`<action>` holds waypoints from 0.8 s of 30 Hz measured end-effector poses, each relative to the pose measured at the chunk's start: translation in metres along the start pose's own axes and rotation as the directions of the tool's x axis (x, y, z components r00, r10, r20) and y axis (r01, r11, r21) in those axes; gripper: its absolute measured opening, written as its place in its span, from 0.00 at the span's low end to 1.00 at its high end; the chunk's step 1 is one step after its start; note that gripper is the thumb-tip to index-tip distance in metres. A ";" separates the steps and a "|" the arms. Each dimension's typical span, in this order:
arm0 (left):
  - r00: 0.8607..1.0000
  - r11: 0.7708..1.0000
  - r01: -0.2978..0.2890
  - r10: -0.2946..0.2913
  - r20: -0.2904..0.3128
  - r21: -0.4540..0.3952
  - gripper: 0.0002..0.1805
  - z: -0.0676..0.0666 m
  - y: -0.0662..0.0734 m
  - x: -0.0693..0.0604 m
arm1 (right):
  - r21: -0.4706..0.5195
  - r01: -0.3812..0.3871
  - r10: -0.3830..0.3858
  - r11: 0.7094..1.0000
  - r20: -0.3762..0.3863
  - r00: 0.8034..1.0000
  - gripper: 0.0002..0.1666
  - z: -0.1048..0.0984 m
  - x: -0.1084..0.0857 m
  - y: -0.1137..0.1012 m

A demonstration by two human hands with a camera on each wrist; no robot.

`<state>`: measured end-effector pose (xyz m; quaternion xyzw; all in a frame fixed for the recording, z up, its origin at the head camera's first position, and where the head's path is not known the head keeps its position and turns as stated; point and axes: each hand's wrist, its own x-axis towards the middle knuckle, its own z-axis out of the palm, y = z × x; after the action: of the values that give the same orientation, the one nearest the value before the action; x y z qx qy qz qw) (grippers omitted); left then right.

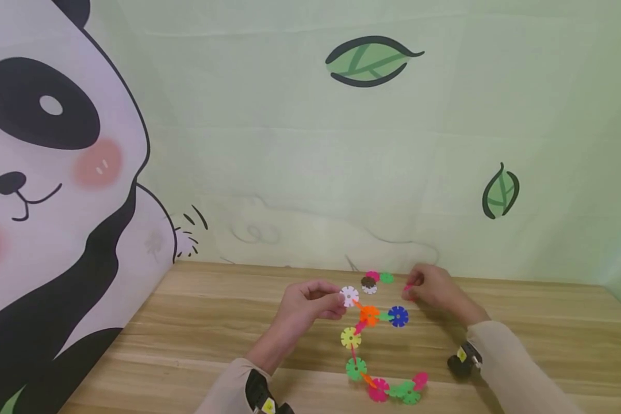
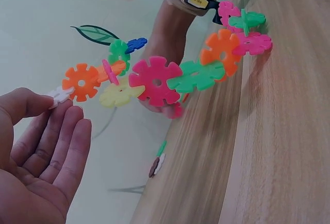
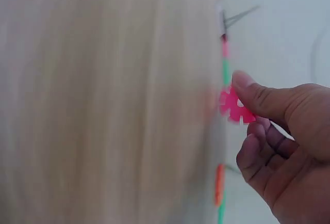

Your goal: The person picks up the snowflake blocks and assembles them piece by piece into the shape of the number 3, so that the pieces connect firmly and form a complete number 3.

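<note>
**Chain of slotted discs (image 1: pixel 356 340), held by one end; single pink disc (image 3: pixel 232 111), held apart**

Item one: we record the chain in the person's left hand (image 1: pixel 310 302). The grip is clamped on the white end disc (image 1: pixel 348 292), thumb and fingertips together on its edge; the remainder extends outward from the grip. We list, in order, an orange disc (image 1: pixel 367 313), with a branch to a blue disc (image 1: pixel 398 317), then a yellow disc (image 1: pixel 346 338), a green disc (image 1: pixel 354 364) and a run of pink and green pieces (image 1: pixel 410 395) at the far end. Whether that end touches the desk (image 1: pixel 227 328), we cannot tell.

Item two: we record the pink disc in the right hand (image 1: pixel 436 286). This grip is also clamped, thumb against fingers, with the toothed edge projecting beyond the thumb. It is well apart from the white end disc and unattached to the chain.

Item three: between the hands, near the desk's back edge, we note loose pieces: a brown disc (image 1: pixel 367 282), a small white disc (image 1: pixel 370 290), a rose disc (image 1: pixel 374 275) and a light green disc (image 1: pixel 387 278), set close together.
</note>
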<state>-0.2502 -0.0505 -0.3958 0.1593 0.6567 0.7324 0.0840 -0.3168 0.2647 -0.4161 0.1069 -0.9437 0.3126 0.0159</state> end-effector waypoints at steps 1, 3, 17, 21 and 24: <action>1.000 1.000 0.000 0.000 -0.001 -0.001 0.12 0.000 0.000 0.000 | 0.021 0.000 0.001 1.000 -0.013 1.000 0.08 0.000 -0.002 -0.002; 1.000 1.000 0.002 -0.002 -0.003 -0.001 0.12 0.000 0.000 -0.001 | 0.074 0.020 -0.017 0.997 -0.048 0.999 0.06 0.000 -0.005 -0.008; 1.000 1.000 0.008 -0.009 0.003 0.015 0.11 0.001 -0.002 0.000 | 0.399 0.308 -0.243 0.864 -0.207 0.948 0.05 -0.008 -0.030 -0.085; 1.000 1.000 0.017 -0.017 0.003 0.011 0.13 0.002 -0.003 0.000 | 0.454 0.361 -0.299 0.815 -0.205 0.932 0.04 -0.004 -0.032 -0.097; 1.000 1.000 0.015 -0.016 0.007 0.012 0.13 0.002 -0.002 0.001 | 0.475 0.371 -0.330 0.798 -0.172 0.928 0.04 -0.001 -0.032 -0.101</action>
<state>-0.2502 -0.0482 -0.3978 0.1574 0.6618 0.7273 0.0912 -0.2640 0.1925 -0.3586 0.2675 -0.7925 0.5417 0.0832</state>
